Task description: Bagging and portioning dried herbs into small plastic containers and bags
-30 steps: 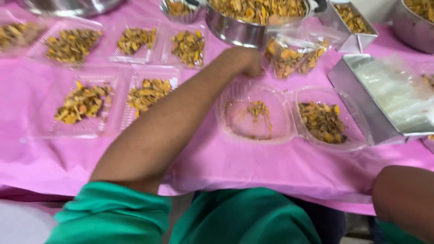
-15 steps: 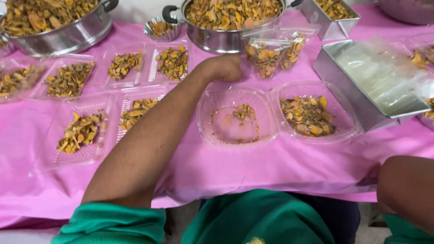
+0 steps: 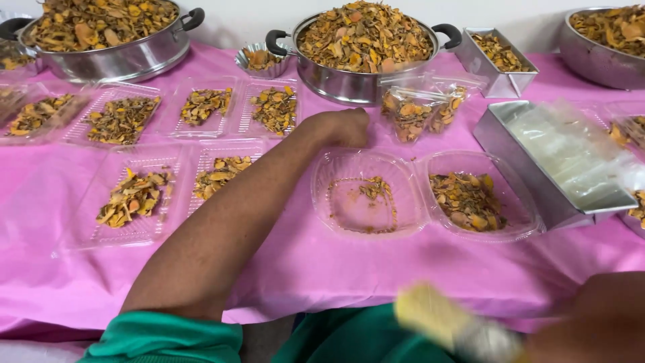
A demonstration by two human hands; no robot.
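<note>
Fingers of the left hand (image 3: pixel 346 126) are curled shut into a loose fist, and I cannot tell if they pinch any chips. The fist rests on the pink tablecloth (image 3: pixel 322 269), at the far rim of the clear clamshell box (image 3: pixel 366 195). That box lies open just under the hand. Its left half has only a few dried yellow chips (image 3: pixel 376 191) in it. Its right half (image 3: pixel 474 202) holds a good heap.

The right hand (image 3: pixel 591 323) is low in the corner and blurry. It seems to hold something yellow (image 3: pixel 437 316), but I cannot tell what, or how the fingers sit.

Behind the fist stands the big steel pot (image 3: pixel 349 81), full of chips. A small bag of chips (image 3: pixel 416 111) leans beside it.

To do this well, I think the left hand should move slowly over the box, so no chips fall on the cloth.
</note>
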